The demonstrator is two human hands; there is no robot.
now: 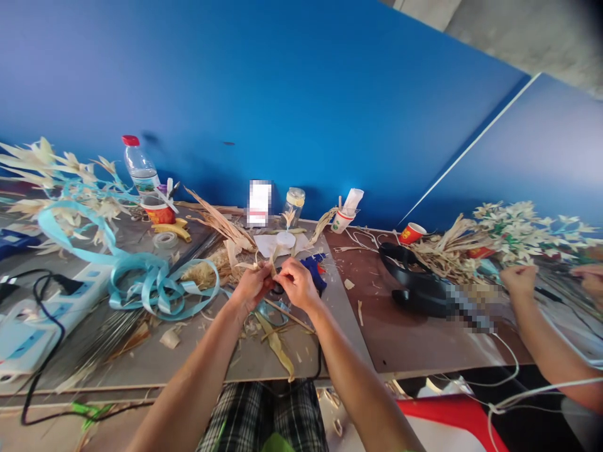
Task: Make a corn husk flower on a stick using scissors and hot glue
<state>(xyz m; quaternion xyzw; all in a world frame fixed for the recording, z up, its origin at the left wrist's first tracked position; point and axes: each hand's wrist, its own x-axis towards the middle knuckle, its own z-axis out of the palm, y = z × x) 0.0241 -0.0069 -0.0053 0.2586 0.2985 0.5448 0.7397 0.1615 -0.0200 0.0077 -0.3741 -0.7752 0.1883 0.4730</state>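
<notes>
My left hand (254,285) is closed in a pinch on a pale dried husk piece (272,263), whose tips stick up between my hands. Close beside it, my right hand (298,284) has its fingertips pressed together at the same piece; what lies inside them is too small to make out. Just beyond my fingers stands a pale husk flower (289,218) above a round white lid-like piece (285,240). A blue tool, perhaps a glue gun (315,270), lies right of my right hand. Below my hands a long dried husk strip (277,355) reaches the table edge.
Light-blue ribbon (160,292) is heaped at left, near a white power strip (61,314) and thin wires (117,339). A bottle (141,166), glass jar (294,201) and paper cup (343,220) line the back. A black curved object (419,289) and another person's hand (518,279) are at right.
</notes>
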